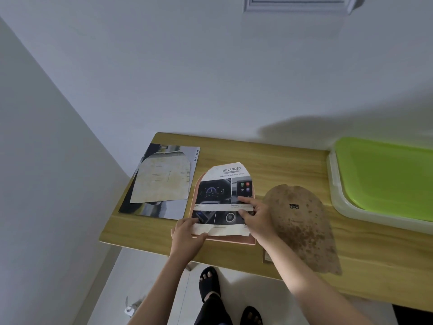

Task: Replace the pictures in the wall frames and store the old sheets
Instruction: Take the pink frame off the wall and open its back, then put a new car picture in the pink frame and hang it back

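Observation:
An arch-shaped printed sheet (223, 198) headed "ADVANCED" lies face up on a pinkish arch-shaped frame (236, 240) on the wooden table (281, 165). My left hand (187, 235) pinches the sheet's lower left corner. My right hand (255, 216) presses its fingertips flat on the sheet's right edge. Right of the frame lies a brown stained backing board (302, 221) with a small metal hanger. At the left, a pale arch-shaped sheet (161, 181) rests on a car brochure (154, 209).
A green tray with a white rim (379, 179) sits at the table's right end. A white picture frame (297, 3) hangs on the wall above. My sandalled feet (210, 282) stand on the tiled floor below the table's front edge.

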